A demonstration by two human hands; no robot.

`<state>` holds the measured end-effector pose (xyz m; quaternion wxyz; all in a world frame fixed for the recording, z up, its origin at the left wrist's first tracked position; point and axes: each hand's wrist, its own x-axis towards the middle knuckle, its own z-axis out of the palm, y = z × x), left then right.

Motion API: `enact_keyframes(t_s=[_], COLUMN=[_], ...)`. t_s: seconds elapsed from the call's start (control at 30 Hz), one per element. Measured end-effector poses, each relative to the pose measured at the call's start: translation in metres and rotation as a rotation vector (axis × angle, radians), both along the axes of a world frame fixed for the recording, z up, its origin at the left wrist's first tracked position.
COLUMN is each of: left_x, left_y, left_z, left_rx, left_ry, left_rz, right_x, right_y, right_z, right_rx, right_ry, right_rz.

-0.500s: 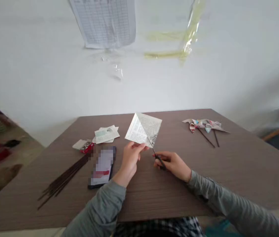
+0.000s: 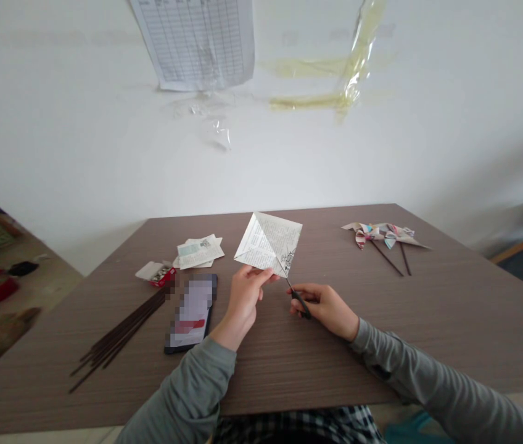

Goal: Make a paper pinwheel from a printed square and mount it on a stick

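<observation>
A square of printed paper [image 2: 268, 240] with diagonal creases is pinched at its lower edge by my left hand [image 2: 246, 296]. My right hand [image 2: 324, 305] grips a pair of dark-handled scissors [image 2: 299, 300]. The scissor blades lie at the paper's lower right corner, along a diagonal crease. How far the cut runs is too fine to make out. Both hands are held above the brown table [image 2: 280, 357].
Left of my hands lie a phone [image 2: 193, 313], several thin dark sticks [image 2: 125, 324], a small red-and-white box [image 2: 160, 274] and some printed paper pieces [image 2: 200, 251]. Two paper pinwheels [image 2: 382, 235] on sticks rest at the back right. A white wall [image 2: 261, 166] stands behind the table.
The paper tilts very slightly, its right corner shifting a little to the left. My hands and the scissors stay almost in place.
</observation>
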<state>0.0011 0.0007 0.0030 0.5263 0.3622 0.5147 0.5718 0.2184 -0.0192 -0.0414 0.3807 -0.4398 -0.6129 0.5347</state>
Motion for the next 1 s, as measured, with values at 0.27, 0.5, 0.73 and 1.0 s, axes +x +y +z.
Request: enact_keyframes(t_s=[0.27, 0.5, 0.73, 1.0], left_x=[0.001, 0.002, 0.001, 0.001], left_y=[-0.001, 0.002, 0.003, 0.003], left_z=[0.006, 0.008, 0.005, 0.003], left_rx=[-0.003, -0.02, -0.037, -0.025], left_ry=[-0.036, -0.074, -0.065, -0.032], left_rz=[-0.02, 0.034, 0.073, 0.089], right_x=[0.002, 0.005, 0.002, 0.002], right_y=[0.002, 0.007, 0.0, 0.0], right_z=[-0.005, -0.014, -0.003, -0.002], right_rx=[0.02, 0.04, 0.019, -0.019], right_ry=[0.009, -0.052, -0.047, -0.014], right_rz=[0.011, 0.031, 0.032, 0.063])
